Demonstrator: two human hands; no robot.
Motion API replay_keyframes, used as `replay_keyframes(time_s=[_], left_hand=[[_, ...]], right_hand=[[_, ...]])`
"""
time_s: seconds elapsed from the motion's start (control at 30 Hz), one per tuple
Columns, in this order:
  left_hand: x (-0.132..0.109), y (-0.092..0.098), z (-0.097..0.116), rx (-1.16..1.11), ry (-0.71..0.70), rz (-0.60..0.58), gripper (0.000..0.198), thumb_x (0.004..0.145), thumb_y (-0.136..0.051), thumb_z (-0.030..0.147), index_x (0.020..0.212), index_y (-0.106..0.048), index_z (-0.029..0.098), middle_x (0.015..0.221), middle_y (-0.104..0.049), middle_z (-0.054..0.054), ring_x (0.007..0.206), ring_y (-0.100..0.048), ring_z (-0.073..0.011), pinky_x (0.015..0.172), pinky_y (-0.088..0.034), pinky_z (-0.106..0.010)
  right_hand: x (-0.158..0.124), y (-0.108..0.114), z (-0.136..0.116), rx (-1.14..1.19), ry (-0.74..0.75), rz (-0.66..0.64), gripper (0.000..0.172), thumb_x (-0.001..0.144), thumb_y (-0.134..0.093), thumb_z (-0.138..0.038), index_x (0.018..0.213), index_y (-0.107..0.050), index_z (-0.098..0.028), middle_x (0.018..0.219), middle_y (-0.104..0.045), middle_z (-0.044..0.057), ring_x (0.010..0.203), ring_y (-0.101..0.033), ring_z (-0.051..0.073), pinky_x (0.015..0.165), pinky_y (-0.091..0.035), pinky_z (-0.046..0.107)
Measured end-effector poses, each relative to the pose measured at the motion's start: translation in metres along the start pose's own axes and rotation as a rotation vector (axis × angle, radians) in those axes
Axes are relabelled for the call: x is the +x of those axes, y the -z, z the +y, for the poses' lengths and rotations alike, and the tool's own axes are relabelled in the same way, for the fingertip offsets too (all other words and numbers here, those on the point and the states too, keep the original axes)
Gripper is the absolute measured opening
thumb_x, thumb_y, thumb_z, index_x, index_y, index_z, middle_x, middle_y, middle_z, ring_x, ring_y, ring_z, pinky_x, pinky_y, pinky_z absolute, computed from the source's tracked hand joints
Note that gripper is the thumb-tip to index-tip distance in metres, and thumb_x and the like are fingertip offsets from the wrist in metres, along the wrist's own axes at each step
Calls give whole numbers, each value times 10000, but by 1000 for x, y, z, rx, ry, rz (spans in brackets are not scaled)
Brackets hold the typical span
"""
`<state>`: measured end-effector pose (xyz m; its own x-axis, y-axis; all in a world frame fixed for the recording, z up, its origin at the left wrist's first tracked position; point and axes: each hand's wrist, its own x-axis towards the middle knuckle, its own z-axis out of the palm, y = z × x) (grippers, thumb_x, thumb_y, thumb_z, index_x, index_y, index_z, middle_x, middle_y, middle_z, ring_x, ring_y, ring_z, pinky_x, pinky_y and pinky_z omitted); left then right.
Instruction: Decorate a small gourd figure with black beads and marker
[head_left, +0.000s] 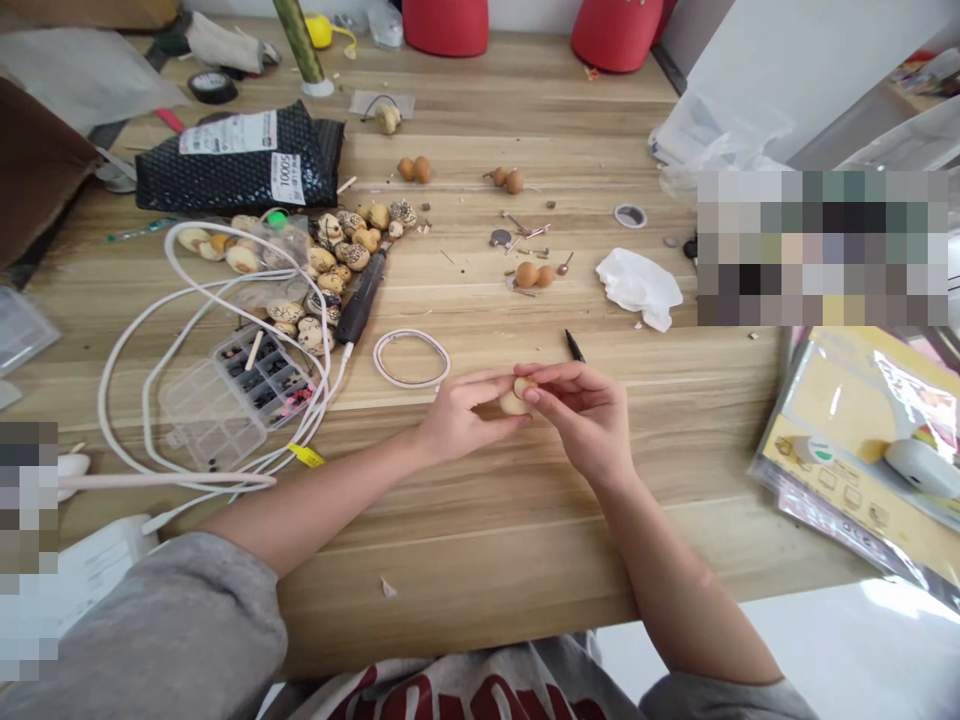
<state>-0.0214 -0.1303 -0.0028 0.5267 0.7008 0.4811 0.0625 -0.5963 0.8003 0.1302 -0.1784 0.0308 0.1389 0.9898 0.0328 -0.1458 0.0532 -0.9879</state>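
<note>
A small pale gourd (514,402) is held between my two hands above the front middle of the wooden table. My left hand (472,415) pinches its wider lower part from the left side. The fingertips and thumb of my right hand (585,410) close on its smaller upper end. Just beyond my right hand lies a black pen (574,345). A white ring-shaped band (412,358) rests on the table past my left hand. Farther back sit brown gourds (537,274) near small metal bits (525,232).
White cable loops (112,400), a compartment box (262,375), a dark tool (363,300) and patterned gourds (352,255) occupy the left. A black bubble parcel (232,180) lies behind them. Crumpled tissue (639,286) and plastic-wrapped packs (847,430) are at right.
</note>
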Motion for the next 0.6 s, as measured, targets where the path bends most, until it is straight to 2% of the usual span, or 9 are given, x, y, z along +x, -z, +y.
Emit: replay_keyframes(time_s=[0.13,0.3,0.47,0.6], left_hand=[[0,0,0,-2,0,6,170,754,-686,253,862,-675,122,939,-702,-124,901,-667,-200,785,-536,-285],[2,1,2,9,7,5,148,764,-674,265,802,-662,123,856,-695,-102,836,-662,-178,754,-532,-267],[0,0,0,7,-14,22,147,758,-680,241,824,-661,111,925,-696,-128,877,-665,-190,774,-532,-269],[-1,0,-2,-2,-39,29,124,759,-676,223,816,-661,113,904,-691,-119,855,-664,-178,759,-531,-256]], right_hand=[[0,0,1,-5,4,-1,110,707,-750,-246,783,-675,-220,947,-743,34,943,-692,191,762,-591,315],[0,-1,2,9,3,-5,101,717,-744,-229,795,-679,-227,953,-743,26,968,-685,191,805,-578,328],[0,-2,2,22,-11,7,117,710,-752,-244,807,-690,-225,961,-742,39,965,-686,202,764,-586,319],[-1,-2,2,26,-12,11,121,708,-754,-241,812,-695,-221,960,-743,41,972,-684,196,810,-580,320]])
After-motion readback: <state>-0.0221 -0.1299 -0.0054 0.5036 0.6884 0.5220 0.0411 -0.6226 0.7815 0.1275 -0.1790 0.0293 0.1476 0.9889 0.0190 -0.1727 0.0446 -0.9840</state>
